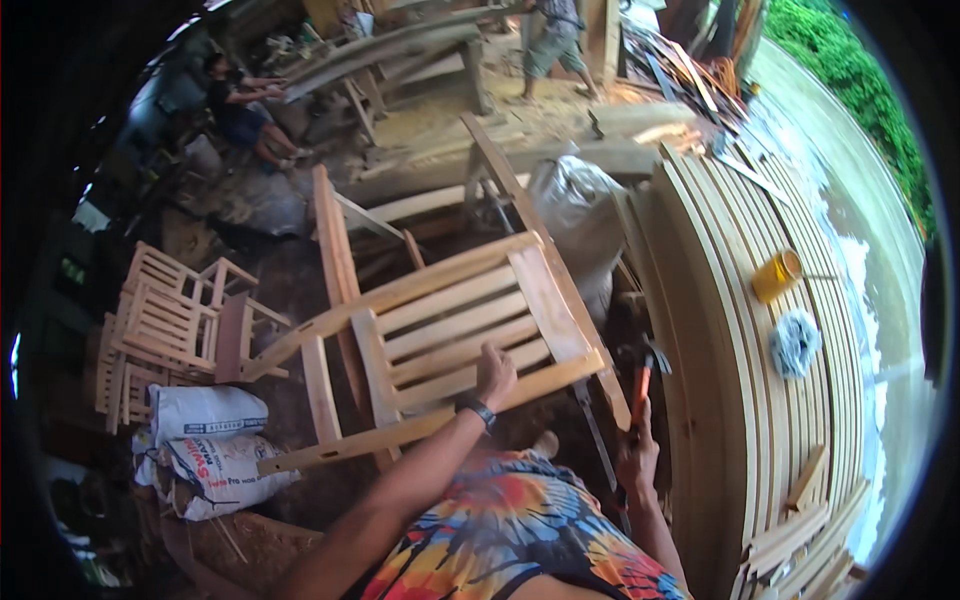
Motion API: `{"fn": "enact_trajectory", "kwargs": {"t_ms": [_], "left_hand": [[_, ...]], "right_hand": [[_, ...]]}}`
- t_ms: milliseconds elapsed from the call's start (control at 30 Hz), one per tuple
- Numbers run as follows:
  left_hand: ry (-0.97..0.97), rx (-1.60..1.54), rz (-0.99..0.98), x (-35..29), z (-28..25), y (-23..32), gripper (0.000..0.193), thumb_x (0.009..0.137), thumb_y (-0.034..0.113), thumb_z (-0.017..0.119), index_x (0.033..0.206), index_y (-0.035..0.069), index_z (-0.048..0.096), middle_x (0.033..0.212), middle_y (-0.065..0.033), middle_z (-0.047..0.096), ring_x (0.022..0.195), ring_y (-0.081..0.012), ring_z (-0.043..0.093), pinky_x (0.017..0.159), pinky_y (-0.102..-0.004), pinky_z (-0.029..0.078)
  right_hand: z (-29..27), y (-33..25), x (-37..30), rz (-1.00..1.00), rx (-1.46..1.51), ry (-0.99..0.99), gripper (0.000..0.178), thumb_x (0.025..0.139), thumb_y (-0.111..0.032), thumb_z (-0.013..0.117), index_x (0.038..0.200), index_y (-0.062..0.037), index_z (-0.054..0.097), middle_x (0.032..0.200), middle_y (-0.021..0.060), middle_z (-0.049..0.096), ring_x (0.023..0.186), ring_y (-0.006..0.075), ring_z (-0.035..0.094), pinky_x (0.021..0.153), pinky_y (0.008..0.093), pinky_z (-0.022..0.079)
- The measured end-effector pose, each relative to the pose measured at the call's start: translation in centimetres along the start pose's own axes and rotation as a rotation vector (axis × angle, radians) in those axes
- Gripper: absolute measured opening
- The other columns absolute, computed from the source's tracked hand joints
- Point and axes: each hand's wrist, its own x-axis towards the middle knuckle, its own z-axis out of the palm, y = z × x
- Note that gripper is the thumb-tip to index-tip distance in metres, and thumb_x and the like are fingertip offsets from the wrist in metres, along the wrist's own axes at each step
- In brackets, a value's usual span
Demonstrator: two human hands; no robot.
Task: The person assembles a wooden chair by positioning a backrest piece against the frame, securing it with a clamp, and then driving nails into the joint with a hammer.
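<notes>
A wooden chair frame [465,325] with several pale slats lies across two long wooden beams in front of me. My left hand [495,377] is over its near side rail, its fingers curled together close to the slats. Whether anything small is pinched in them is hidden. On the right, my right hand [637,457] grips a hammer [642,388] by its orange and black handle, with the metal head pointing up and away. The hammer is apart from the chair frame, beside the end of the right beam [545,225].
Long stacked boards [720,300] run along the right, bearing a yellow container [777,275] and a roll of clear plastic [795,343]. Finished-looking slatted chairs [165,310] and printed sacks [225,475] stand left. A grey sack [575,205] is beyond the frame. Two people are farther back.
</notes>
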Motion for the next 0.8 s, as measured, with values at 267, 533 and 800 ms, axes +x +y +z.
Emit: {"fn": "enact_trajectory", "kwargs": {"t_ms": [267, 533, 800], "left_hand": [[-0.568, -1.328, -0.898, -0.2, -7.8, 3.3, 0.028, 0.096, -0.015, 0.044, 0.116, -0.004, 0.059, 0.109, -0.0199, 0.068, 0.109, -0.0331, 0.068, 0.105, -0.0441, 0.055], [-0.548, -1.240, -0.861, -1.5, -6.1, 2.4, 0.013, 0.101, 0.007, 0.060, 0.109, -0.003, 0.063, 0.103, -0.0153, 0.070, 0.097, -0.0261, 0.071, 0.089, -0.0372, 0.061], [-0.647, -1.237, -0.665, -1.9, -5.9, 3.4, 0.019, 0.098, -0.002, 0.058, 0.116, -0.003, 0.064, 0.106, -0.0134, 0.072, 0.104, -0.0244, 0.070, 0.095, -0.0353, 0.058]], "right_hand": [[-0.6, 2.3, -1.7, -0.084, 0.098, -0.047, 0.048, 0.094, -0.004, 0.066, 0.142, -0.0100, 0.061, 0.075, 0.0095, 0.067, 0.072, 0.0053, 0.055, 0.071, 0.0274, 0.050], [0.5, -2.5, 0.6, -0.072, 0.270, -0.174, 0.045, 0.094, -0.002, 0.064, 0.140, -0.0053, 0.063, 0.078, -0.0044, 0.061, 0.074, 0.0023, 0.050, 0.065, 0.0231, 0.045], [1.5, -4.0, 0.4, -0.137, 0.179, -0.201, 0.047, 0.092, -0.009, 0.071, 0.138, -0.0059, 0.063, 0.074, 0.0084, 0.067, 0.069, 0.0051, 0.054, 0.067, 0.0279, 0.051]]}}
